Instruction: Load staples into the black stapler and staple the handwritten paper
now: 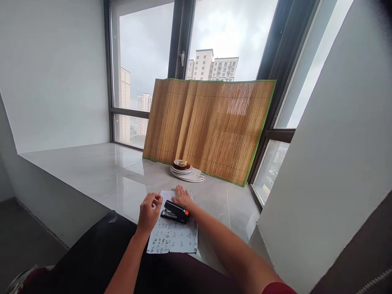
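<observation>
A black stapler [177, 211] with an orange-red tip lies on a handwritten sheet of paper [174, 241] on the stone sill. My right hand [183, 197] rests flat at the far end of the sheet, just beyond the stapler, fingers stretched out. Beside the sheet's left edge is my left hand [150, 209], its fingers curled and the thumb near the index fingertip. Whatever may be between those fingertips is too small or hidden to make out.
Behind my hands stand stacked plates [181, 170] with a small yellowish item on top, partly over a pale oval board [196, 176]. A bamboo mat [208, 126] with green edging leans against the windows. The sill's front edge [76, 191] runs along the left.
</observation>
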The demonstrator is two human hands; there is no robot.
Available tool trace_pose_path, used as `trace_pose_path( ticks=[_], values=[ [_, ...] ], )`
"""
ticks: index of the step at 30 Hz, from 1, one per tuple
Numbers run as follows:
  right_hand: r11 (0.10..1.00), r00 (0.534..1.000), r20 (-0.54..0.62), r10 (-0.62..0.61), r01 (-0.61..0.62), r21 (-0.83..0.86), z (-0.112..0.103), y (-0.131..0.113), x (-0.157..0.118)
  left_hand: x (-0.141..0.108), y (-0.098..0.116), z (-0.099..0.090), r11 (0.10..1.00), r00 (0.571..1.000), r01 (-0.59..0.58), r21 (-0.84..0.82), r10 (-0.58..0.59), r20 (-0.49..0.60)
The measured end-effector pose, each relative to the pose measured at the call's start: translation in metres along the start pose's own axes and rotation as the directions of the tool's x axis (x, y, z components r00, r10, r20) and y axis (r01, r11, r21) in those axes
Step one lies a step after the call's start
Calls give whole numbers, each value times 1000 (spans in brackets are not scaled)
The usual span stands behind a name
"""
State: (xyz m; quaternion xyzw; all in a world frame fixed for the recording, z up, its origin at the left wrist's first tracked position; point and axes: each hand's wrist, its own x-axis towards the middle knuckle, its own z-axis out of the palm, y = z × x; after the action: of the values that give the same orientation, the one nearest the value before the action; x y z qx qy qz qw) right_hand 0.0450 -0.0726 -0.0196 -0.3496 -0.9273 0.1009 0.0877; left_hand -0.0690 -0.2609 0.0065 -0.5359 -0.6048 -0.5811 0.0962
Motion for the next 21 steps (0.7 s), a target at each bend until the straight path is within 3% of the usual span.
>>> trace_pose_path(
  ticks=[3,6,9,13,16,19,21],
  values=[
    [1000,1000,26,-18,18,-1,-6,18,-13,-1,-3,3,1000,997,19,4,-19,72],
    [1000,999,36,-22,21,7,-15,41,-28,-4,-4,8,999,969,-6,32,-2,248],
    [999,999,19,-26,26,33,-22,59,-40,-10,-3,13,995,888,-77,69,37,459],
    [992,996,-69,-63,70,107,-28,64,-46,-17,-4,18,973,743,-161,167,8,669],
    [976,975,-196,-107,140,165,-42,60,-53,-18,-4,19,953,682,-177,246,-61,729],
    [907,908,-412,-79,237,347,-67,54,-73,-16,-1,18,945,671,-173,278,-94,736],
    [819,904,-423,-67,292,494,-82,49,-95,-16,0,17,944,676,-174,279,-92,731]
  ],
)
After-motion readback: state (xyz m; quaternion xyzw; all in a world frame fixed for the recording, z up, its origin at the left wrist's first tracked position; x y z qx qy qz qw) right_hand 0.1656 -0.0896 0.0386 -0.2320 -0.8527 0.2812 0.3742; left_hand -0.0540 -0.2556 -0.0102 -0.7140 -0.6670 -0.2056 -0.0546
